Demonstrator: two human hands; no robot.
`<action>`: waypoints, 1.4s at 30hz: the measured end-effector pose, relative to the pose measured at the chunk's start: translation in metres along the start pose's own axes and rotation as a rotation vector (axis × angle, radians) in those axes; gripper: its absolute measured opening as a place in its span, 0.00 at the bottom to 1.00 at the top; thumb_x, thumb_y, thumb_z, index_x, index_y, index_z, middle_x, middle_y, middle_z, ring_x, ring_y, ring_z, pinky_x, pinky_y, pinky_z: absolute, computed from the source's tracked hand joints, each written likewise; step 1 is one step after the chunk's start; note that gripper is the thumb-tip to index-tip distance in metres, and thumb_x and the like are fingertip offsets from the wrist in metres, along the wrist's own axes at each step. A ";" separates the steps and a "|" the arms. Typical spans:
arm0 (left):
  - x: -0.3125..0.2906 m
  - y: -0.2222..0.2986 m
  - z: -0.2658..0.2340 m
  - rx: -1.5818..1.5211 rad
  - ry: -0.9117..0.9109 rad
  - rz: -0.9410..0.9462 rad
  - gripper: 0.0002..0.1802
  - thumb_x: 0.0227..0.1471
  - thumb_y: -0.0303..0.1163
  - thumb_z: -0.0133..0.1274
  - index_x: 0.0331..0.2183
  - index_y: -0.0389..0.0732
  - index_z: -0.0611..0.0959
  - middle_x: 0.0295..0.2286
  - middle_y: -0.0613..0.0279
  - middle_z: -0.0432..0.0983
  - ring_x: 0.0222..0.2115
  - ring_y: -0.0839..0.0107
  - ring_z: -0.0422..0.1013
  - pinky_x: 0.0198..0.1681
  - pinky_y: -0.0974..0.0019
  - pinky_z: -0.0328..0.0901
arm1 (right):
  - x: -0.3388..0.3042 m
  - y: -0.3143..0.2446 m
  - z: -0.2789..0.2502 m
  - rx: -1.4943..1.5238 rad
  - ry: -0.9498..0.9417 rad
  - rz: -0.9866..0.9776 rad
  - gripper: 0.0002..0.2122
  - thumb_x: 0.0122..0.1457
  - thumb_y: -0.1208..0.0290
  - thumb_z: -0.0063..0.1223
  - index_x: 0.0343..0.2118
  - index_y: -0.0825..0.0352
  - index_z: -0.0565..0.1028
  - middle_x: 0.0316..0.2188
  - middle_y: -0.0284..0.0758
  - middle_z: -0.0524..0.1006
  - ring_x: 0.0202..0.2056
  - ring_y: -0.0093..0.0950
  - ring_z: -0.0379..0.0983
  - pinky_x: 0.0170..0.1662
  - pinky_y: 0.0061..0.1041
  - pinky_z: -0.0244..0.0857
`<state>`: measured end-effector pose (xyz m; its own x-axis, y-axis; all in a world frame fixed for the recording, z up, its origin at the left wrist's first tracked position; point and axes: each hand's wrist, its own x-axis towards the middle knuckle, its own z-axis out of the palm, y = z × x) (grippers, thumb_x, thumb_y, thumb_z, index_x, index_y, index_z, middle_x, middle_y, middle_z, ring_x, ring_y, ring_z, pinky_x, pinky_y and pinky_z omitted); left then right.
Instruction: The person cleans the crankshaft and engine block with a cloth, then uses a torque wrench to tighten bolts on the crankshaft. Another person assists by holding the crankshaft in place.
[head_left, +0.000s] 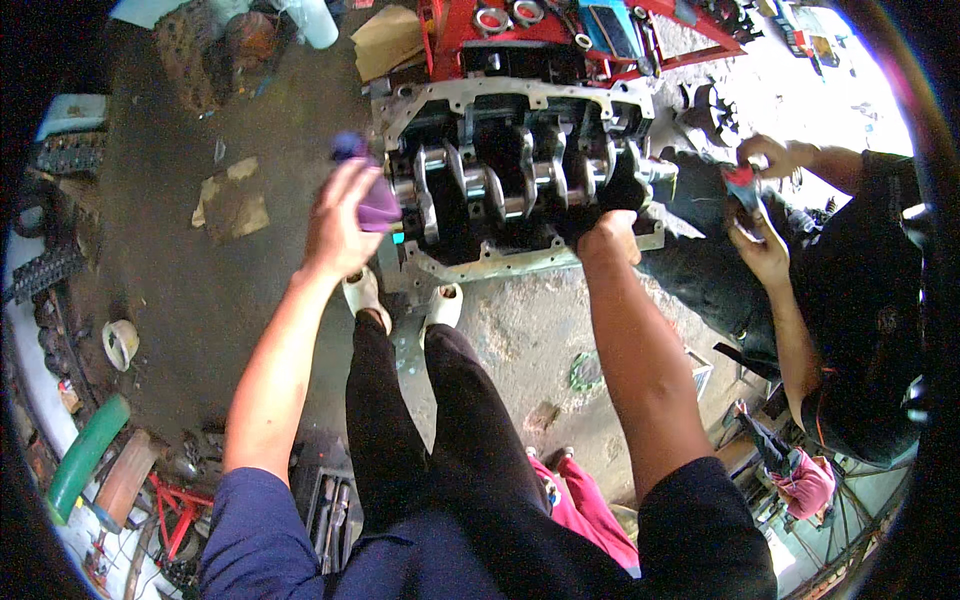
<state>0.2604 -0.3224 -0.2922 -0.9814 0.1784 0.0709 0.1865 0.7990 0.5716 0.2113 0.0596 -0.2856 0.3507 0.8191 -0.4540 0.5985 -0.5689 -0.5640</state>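
An engine block point(520, 262) lies in front of me with its open side up, and a shiny crankshaft point(478, 184) runs across it from left to right. At the block's left end my left hand point(338, 225) is closed on a purple cloth point(378, 208), slightly smeared by motion. My right hand point(610, 238) rests at the block's near edge, towards its right end. Its fingers reach down over the dark inside and are hidden, so I cannot tell whether they grip anything.
On the right a person in dark clothes holds a small red and grey-blue thing point(740, 185) in both hands. A red stand point(450, 45) with metal rings is behind the block. Cardboard point(235, 200) lies on the left floor; a green cylinder point(88, 460) is lower left.
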 end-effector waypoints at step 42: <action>0.061 0.217 0.057 -0.096 -0.573 -0.494 0.20 0.48 0.40 0.52 0.41 0.37 0.79 0.40 0.39 0.77 0.43 0.45 0.74 0.47 0.51 0.67 | -0.009 -0.009 -0.004 -0.256 0.071 -0.067 0.29 0.51 0.54 0.56 0.47 0.73 0.64 0.38 0.51 0.76 0.39 0.47 0.77 0.43 0.45 0.72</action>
<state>0.2439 -0.1053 -0.2106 -0.7682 0.1044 -0.6317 -0.2982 0.8147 0.4973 0.2058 0.0571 -0.2734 0.3485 0.8626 -0.3668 0.7816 -0.4834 -0.3942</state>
